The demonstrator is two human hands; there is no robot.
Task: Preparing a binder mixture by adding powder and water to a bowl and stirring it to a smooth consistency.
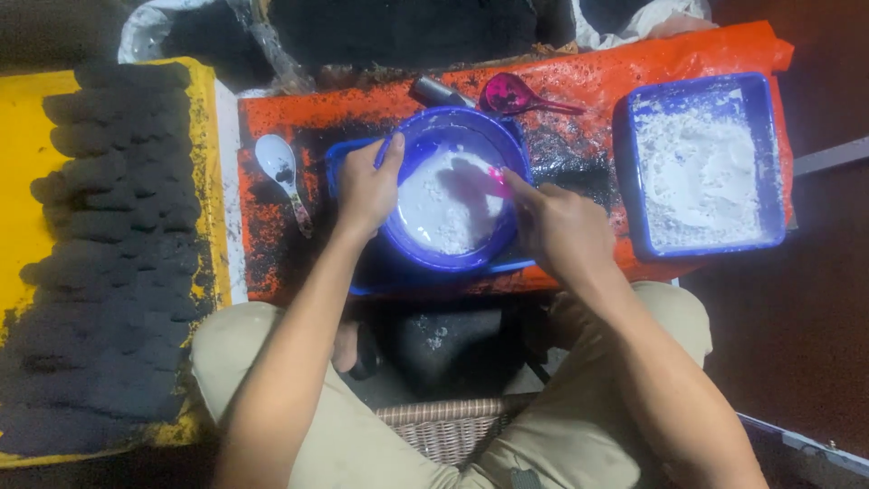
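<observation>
Orange sheeting (688,56) underlies a blue bowl (453,186) of white powder (444,208) — left hand (367,186) clasps its rim, right hand (561,226) seemingly pinches a pink scoop (496,181) mid-stir — steady bracing matters.

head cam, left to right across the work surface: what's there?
Yellow sheet with rows of dark lumps → white spoon → left hand gripping the rim of the blue bowl of white powder → right hand → blue square tray of white powder.
</observation>
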